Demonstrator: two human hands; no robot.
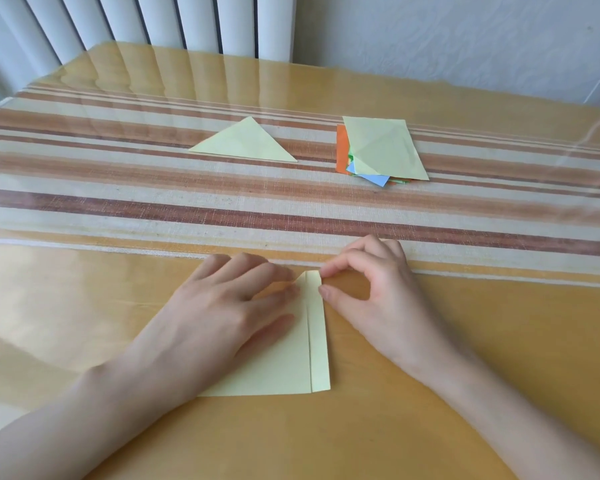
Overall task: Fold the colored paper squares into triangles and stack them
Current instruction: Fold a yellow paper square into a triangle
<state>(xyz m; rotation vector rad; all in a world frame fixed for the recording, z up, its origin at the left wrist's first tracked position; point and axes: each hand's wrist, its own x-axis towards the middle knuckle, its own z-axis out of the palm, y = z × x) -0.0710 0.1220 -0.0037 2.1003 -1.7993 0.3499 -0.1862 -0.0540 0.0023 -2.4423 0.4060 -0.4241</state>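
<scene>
A pale yellow paper lies near the table's front edge, folded over on itself with its upper layer stopping short of the right edge. My left hand lies flat on its left part with straight fingers. My right hand touches the paper's top right edge with the tips of thumb and forefinger, the other fingers curled. Farther back lies a folded pale yellow triangle. To its right sits a pile of colored paper squares, a creased yellow sheet on top, with orange, blue and green beneath.
The table is glossy yellow wood under a clear cover, with a striped brown and cream runner across its middle. A white radiator and a wall stand behind the far edge.
</scene>
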